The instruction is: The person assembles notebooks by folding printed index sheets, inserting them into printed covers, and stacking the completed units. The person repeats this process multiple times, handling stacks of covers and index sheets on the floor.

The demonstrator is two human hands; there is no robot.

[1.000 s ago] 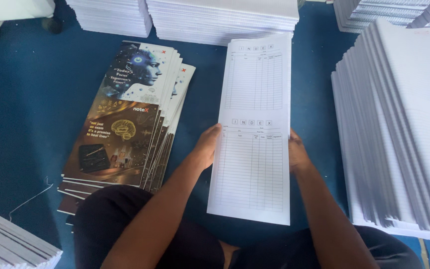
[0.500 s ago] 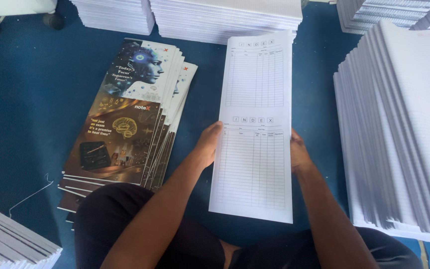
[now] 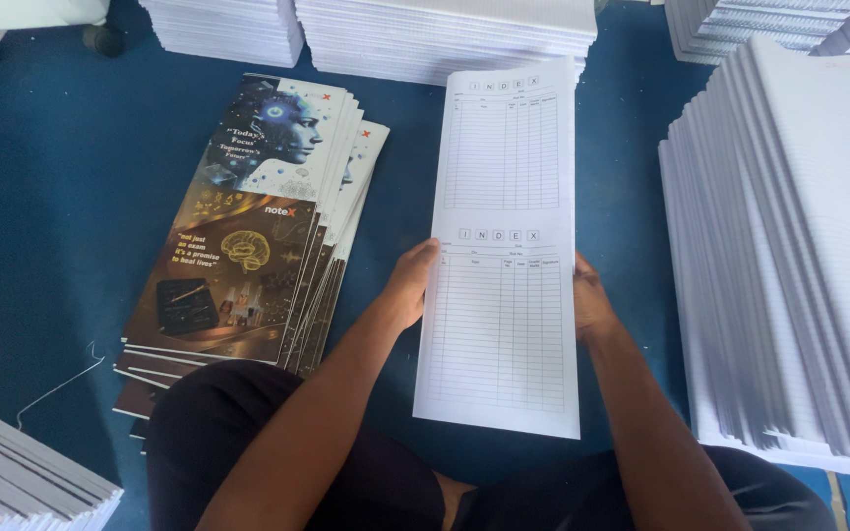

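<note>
Left hand (image 3: 408,287) curled against the left edge of a tall stack of white printed sheets (image 3: 504,246), thumb up along the edge, fingers half closed and tucked round the side and under, so mostly hidden. Right hand (image 3: 587,300) pressed to the right edge at the same height, fingers wrapped behind the paper and out of sight, only the back of the hand showing; how tightly closed, impossible to tell. Stack clamped between both palms about midway along its length, near end close to the knees, far end reaching toward the far piles. Top sheet smooth, matte, long and narrow, ruled with two identical tables, one above the other. To the left, on the blue floor (image 3: 41,197), a fanned pile of glossy covers (image 3: 248,226), dark with blue and gold artwork, edges stepped like cards. To the right, a thick leaning stack of lined white paper (image 3: 799,256), well apart from the right hand. Further white paper piles (image 3: 445,34) along the far side, and another (image 3: 12,472) at the near left corner. A thin loose thread (image 3: 56,385) on the floor near the covers.
</note>
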